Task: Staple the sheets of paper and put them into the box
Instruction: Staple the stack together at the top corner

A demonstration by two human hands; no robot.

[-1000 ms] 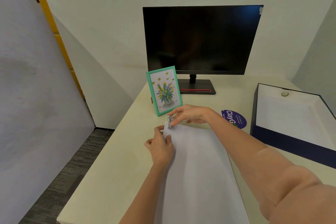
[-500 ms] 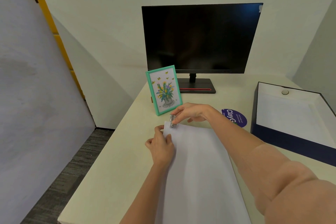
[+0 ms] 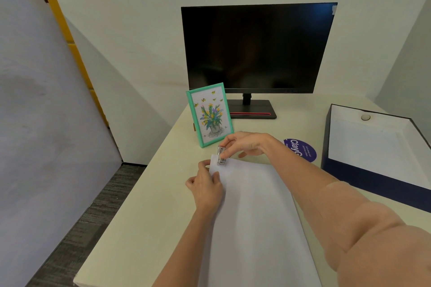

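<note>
White sheets of paper [image 3: 254, 216] lie on the cream desk, running from the near edge toward the picture frame. A small silver stapler [image 3: 221, 156] sits over their far left corner, gripped by my right hand [image 3: 247, 144]. My left hand [image 3: 206, 185] pinches the paper's left edge just below that corner. An open dark blue box [image 3: 363, 170] with a white inside stands at the right; a small round thing lies at its far end.
A black monitor [image 3: 256, 49] stands at the back of the desk [image 3: 149, 216]. A green-framed flower picture [image 3: 210, 114] is propped just beyond the stapler. A round purple sticker [image 3: 303, 150] lies between my right arm and the box. The desk's left edge drops to grey carpet.
The stapler has shifted slightly along the corner of the sheets. Both hands stay at the same corner.
</note>
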